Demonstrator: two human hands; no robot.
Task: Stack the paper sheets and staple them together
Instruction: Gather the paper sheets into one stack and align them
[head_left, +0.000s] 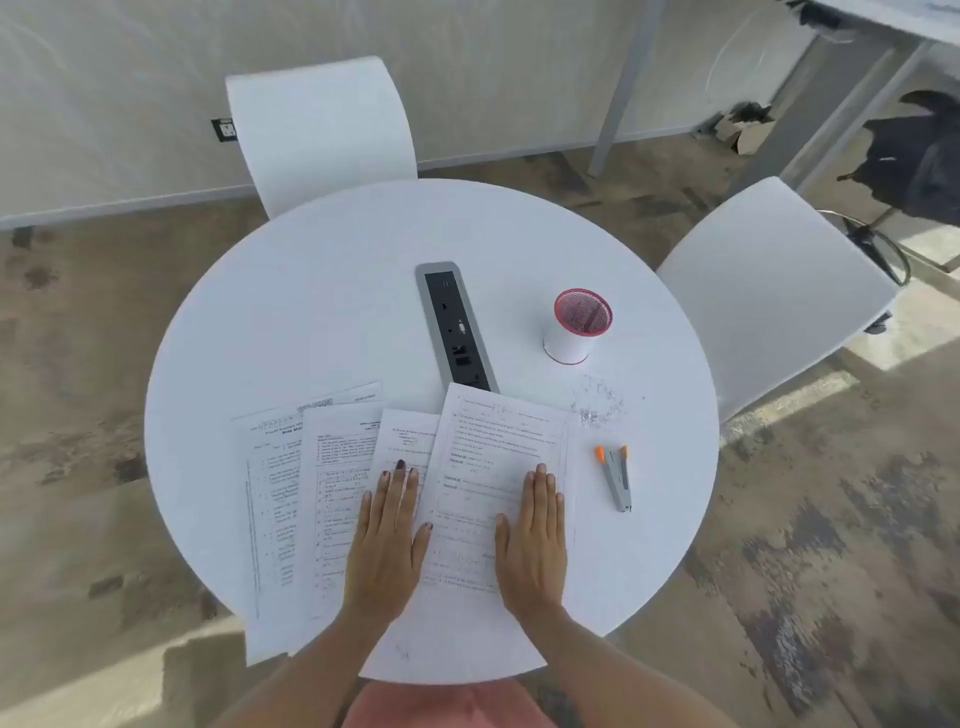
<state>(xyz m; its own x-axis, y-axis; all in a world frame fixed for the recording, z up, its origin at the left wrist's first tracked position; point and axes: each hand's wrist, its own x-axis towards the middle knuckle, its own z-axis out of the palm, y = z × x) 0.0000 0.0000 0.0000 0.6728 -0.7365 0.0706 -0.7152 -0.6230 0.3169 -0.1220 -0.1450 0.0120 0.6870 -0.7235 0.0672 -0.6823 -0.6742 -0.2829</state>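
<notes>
- Both hands flat, fingers straight: left hand and right hand press on printed white paper sheets.
- Sheets fanned, overlapping, at near edge of round white tabletop.
- grey stapler with orange tips lies right of sheets, not touching.
- Farther: pink-rimmed mesh cup.

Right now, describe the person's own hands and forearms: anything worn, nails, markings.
Both forearms are bare, with no sleeves, watch or rings visible. The left hand has dark-polished fingernails; the right hand has pale nails that look unpainted. A salmon-pink garment shows at the lap.
</notes>
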